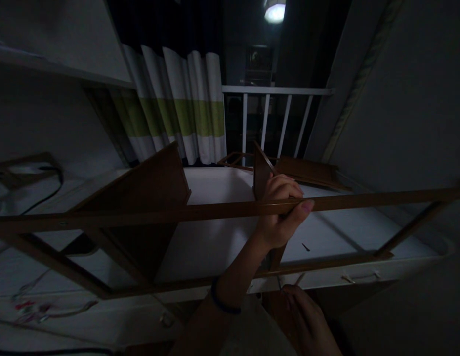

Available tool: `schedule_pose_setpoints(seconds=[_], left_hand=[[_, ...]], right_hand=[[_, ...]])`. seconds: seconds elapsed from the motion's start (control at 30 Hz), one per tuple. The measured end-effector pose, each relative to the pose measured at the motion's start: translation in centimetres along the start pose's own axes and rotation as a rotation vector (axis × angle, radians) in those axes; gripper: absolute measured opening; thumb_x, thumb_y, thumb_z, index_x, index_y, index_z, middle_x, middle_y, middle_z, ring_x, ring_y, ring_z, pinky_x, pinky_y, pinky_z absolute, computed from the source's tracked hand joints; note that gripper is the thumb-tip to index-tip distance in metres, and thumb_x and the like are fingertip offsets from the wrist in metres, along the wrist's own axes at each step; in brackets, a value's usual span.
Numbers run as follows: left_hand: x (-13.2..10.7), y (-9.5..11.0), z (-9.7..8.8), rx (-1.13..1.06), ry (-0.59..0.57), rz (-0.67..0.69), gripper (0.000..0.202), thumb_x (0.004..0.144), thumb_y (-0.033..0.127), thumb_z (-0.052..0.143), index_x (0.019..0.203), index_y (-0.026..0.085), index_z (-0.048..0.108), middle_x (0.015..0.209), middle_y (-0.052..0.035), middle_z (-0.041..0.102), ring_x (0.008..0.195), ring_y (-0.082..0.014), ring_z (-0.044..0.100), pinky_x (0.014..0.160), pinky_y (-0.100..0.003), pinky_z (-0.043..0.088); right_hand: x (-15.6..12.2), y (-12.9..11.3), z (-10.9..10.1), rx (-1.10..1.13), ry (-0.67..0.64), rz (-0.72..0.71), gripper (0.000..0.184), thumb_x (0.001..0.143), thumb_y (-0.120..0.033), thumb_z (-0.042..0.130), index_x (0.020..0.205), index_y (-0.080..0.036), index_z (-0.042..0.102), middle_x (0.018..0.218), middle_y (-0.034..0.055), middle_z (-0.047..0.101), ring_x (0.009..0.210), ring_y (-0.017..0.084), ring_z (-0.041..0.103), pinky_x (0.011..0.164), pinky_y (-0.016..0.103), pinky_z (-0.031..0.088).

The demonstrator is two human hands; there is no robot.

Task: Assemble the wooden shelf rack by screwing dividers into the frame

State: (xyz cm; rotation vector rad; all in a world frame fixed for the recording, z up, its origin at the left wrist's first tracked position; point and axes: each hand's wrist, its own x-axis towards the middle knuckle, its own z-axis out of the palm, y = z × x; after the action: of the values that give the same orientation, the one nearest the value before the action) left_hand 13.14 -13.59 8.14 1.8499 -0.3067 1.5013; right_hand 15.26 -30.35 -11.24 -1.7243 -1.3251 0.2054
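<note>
A brown wooden frame [215, 211] made of long rails and short crossbars stretches across the view above a white desktop. My left hand [283, 212] is closed around its upper rail, with a dark band on that wrist. Below the lower rail [326, 265], my right hand [306, 314] has its fingers pinched together near a thin dark shaft; what they hold is too dim to name. Wooden panels stand upright behind the frame: a large one [148, 183] on the left and a narrower one [262, 170] by my left hand.
More wooden pieces [307, 170] lie at the back right. A small dark sliver [306, 246] rests on the white desktop [218, 247]. Behind are a striped curtain [200, 118] and a white railing [277, 91]. A black cable [48, 198] hangs at left; a drawer handle [361, 278] is at right.
</note>
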Motion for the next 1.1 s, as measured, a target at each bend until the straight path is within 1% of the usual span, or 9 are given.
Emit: schedule_pose_setpoints(seconds=[0.1, 0.2, 0.47, 0.6, 0.7, 0.83, 0.93, 1.0, 1.1], left_hand=[[0.03, -0.04, 0.04, 0.005, 0.000, 0.001, 0.019, 0.080, 0.036, 0.046, 0.068, 0.021, 0.045, 0.077, -0.0010, 0.049, 0.086, -0.0152, 0.048, 0.089, -0.039, 0.036], [0.05, -0.10, 0.08, -0.012, 0.007, 0.009, 0.019, 0.080, 0.036, 0.046, 0.068, 0.021, 0.045, 0.076, -0.0010, 0.049, 0.085, -0.0151, 0.047, 0.089, -0.040, 0.036], [-0.03, -0.05, 0.09, -0.003, 0.015, -0.008, 0.023, 0.080, 0.040, 0.044, 0.067, 0.021, 0.045, 0.076, -0.0018, 0.049, 0.084, -0.0164, 0.048, 0.089, -0.042, 0.036], [-0.02, -0.07, 0.07, -0.019, 0.009, -0.007, 0.021, 0.079, 0.038, 0.046, 0.068, 0.021, 0.046, 0.077, -0.0019, 0.049, 0.085, -0.0160, 0.047, 0.090, -0.040, 0.035], [-0.01, -0.11, 0.09, -0.020, 0.013, -0.005, 0.020, 0.079, 0.037, 0.046, 0.068, 0.021, 0.046, 0.077, -0.0014, 0.049, 0.085, -0.0158, 0.048, 0.089, -0.041, 0.035], [0.01, -0.13, 0.10, -0.007, 0.004, 0.000, 0.021, 0.080, 0.039, 0.045, 0.068, 0.021, 0.045, 0.076, -0.0012, 0.049, 0.083, -0.0160, 0.048, 0.086, -0.041, 0.037], [0.03, -0.13, 0.10, -0.004, 0.015, 0.000, 0.022, 0.079, 0.040, 0.045, 0.068, 0.021, 0.045, 0.077, -0.0016, 0.049, 0.085, -0.0164, 0.047, 0.087, -0.041, 0.037], [0.01, -0.13, 0.11, -0.007, 0.021, -0.001, 0.021, 0.079, 0.039, 0.045, 0.068, 0.021, 0.045, 0.077, -0.0017, 0.050, 0.086, -0.0164, 0.047, 0.089, -0.042, 0.036], [-0.08, -0.12, 0.11, -0.018, 0.024, 0.003, 0.020, 0.079, 0.038, 0.046, 0.069, 0.021, 0.045, 0.077, -0.0018, 0.050, 0.086, -0.0161, 0.047, 0.090, -0.042, 0.036]], right_hand=[[-0.12, 0.11, 0.10, 0.007, 0.011, 0.002, 0.021, 0.090, -0.024, 0.033, 0.109, -0.028, 0.041, 0.100, 0.0017, 0.055, 0.090, 0.011, 0.053, 0.072, 0.017, 0.043], [-0.15, 0.13, 0.12, 0.011, 0.013, 0.001, 0.022, 0.090, -0.023, 0.034, 0.110, -0.029, 0.041, 0.100, 0.0006, 0.055, 0.091, 0.010, 0.053, 0.075, 0.016, 0.042], [0.24, -0.48, -0.28, 0.032, 0.019, -0.025, 0.021, 0.090, -0.021, 0.033, 0.107, -0.028, 0.043, 0.094, -0.0007, 0.057, 0.084, 0.009, 0.055, 0.073, 0.014, 0.042], [0.45, -0.66, -0.29, 0.035, 0.034, -0.030, 0.022, 0.089, -0.021, 0.035, 0.107, -0.030, 0.043, 0.094, -0.0028, 0.057, 0.085, 0.007, 0.055, 0.075, 0.012, 0.041], [0.49, -0.61, -0.15, 0.034, 0.050, -0.035, 0.022, 0.089, -0.022, 0.036, 0.108, -0.030, 0.045, 0.097, -0.0024, 0.058, 0.088, 0.008, 0.055, 0.077, 0.012, 0.041], [0.37, -0.53, -0.02, 0.074, 0.000, 0.054, 0.020, 0.090, -0.026, 0.034, 0.104, -0.029, 0.048, 0.097, -0.0019, 0.058, 0.090, 0.009, 0.054, 0.078, 0.014, 0.041], [0.07, -0.54, -0.05, 0.093, -0.011, 0.138, 0.021, 0.090, -0.031, 0.033, 0.101, -0.027, 0.051, 0.096, -0.0005, 0.058, 0.090, 0.011, 0.054, 0.077, 0.016, 0.041], [-0.16, -0.54, -0.02, 0.098, 0.013, 0.171, 0.022, 0.090, -0.034, 0.034, 0.097, -0.025, 0.053, 0.093, 0.0003, 0.058, 0.086, 0.012, 0.054, 0.074, 0.017, 0.042], [-0.19, -0.61, 0.29, 0.118, 0.111, 0.204, 0.020, 0.086, -0.039, 0.042, 0.091, -0.022, 0.052, 0.082, 0.0005, 0.057, 0.075, 0.013, 0.054, 0.066, 0.017, 0.043]])
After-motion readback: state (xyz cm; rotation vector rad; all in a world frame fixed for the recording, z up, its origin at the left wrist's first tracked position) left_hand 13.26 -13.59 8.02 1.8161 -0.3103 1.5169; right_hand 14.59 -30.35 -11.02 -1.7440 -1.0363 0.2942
